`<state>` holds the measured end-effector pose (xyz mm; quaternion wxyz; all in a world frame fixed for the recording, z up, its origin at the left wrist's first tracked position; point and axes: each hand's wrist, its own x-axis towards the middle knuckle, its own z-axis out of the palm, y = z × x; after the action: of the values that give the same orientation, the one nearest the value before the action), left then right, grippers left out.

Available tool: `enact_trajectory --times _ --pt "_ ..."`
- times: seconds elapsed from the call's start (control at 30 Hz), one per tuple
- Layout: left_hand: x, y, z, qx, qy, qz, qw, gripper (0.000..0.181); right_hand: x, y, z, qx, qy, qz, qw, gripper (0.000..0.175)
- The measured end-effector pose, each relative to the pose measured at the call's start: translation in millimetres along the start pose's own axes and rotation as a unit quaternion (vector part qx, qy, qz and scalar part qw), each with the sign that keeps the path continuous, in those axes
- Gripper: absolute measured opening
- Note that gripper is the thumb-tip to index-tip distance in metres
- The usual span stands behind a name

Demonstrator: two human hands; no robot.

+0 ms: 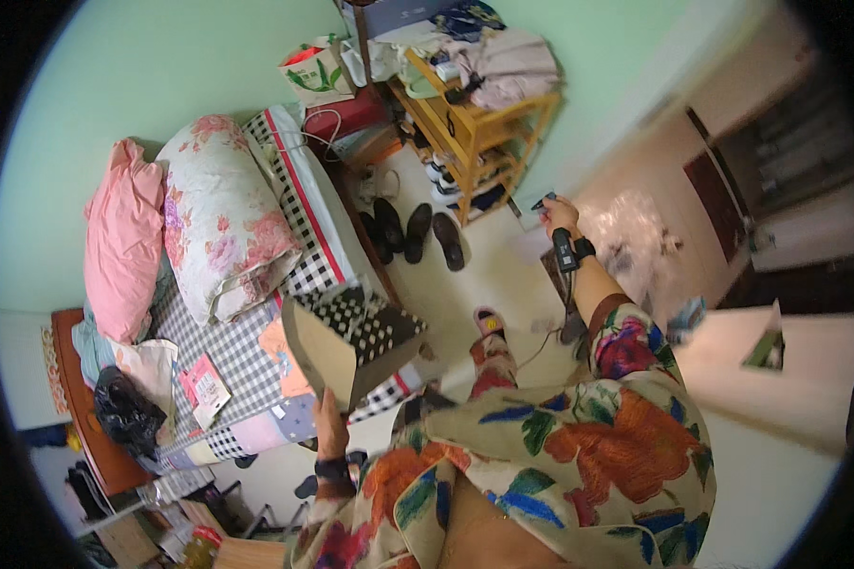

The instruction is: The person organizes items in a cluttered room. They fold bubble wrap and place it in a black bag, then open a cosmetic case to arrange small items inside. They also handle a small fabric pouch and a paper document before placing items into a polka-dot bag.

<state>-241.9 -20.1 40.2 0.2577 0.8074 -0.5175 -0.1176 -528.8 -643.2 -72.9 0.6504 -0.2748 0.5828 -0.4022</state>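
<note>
My left hand point(332, 429) grips the near lower edge of an open cardboard box point(319, 343), which is tilted beside the bed. Black material with white polka dots point(381, 328) shows at the box's opening; whether it is lining or contents I cannot tell. Out to the right, my right hand point(561, 215) is raised over the floor with its fingers closed around a small dark object point(544, 201), too small to identify. Black bands circle both wrists, and the right one carries a small black device point(563, 249).
The bed point(206, 341) holds a floral quilt point(224, 220), a pink pillow point(122, 242) and a black plastic bag point(127, 412). Dark shoes point(418, 232) lie on the floor near a wooden shoe rack point(473, 135). Clear plastic sheeting point(633, 227) lies to the right. A cable point(541, 350) runs by my foot.
</note>
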Motion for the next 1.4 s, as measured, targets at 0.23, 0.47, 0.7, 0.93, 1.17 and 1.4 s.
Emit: enact_trajectory --times 0.23,0.47,0.7,0.93,1.17,1.4 --pt "-14.1 105.9 34.1 -0.15 0.027 -0.21 0.966 0.077 187.1 12.7 108.5 -0.034 -0.033 0.045 0.998 0.011" --pt "-43.7 156.5 48.1 0.022 0.007 -0.265 0.964 0.07 306.0 39.4 115.5 0.085 -0.185 0.075 0.976 0.016" --pt "-67.9 156.2 59.5 0.091 0.107 -0.283 0.949 0.051 255.1 43.2 56.9 -0.025 -0.198 0.214 0.956 0.011" --pt "-51.8 166.7 16.9 -0.205 0.319 -0.616 0.691 0.049 45.4 66.7 10.0 -0.248 -0.24 0.351 0.87 0.008" --pt "-214.5 107.2 -15.7 -0.216 0.393 -0.561 0.696 0.044 -172.1 71.3 56.2 -0.271 -0.417 0.237 0.835 0.013" --pt "-358.3 79.2 -37.1 -0.287 0.556 -0.551 0.551 0.036 -342.4 105.4 123.0 -0.477 -0.521 0.079 0.703 0.025"
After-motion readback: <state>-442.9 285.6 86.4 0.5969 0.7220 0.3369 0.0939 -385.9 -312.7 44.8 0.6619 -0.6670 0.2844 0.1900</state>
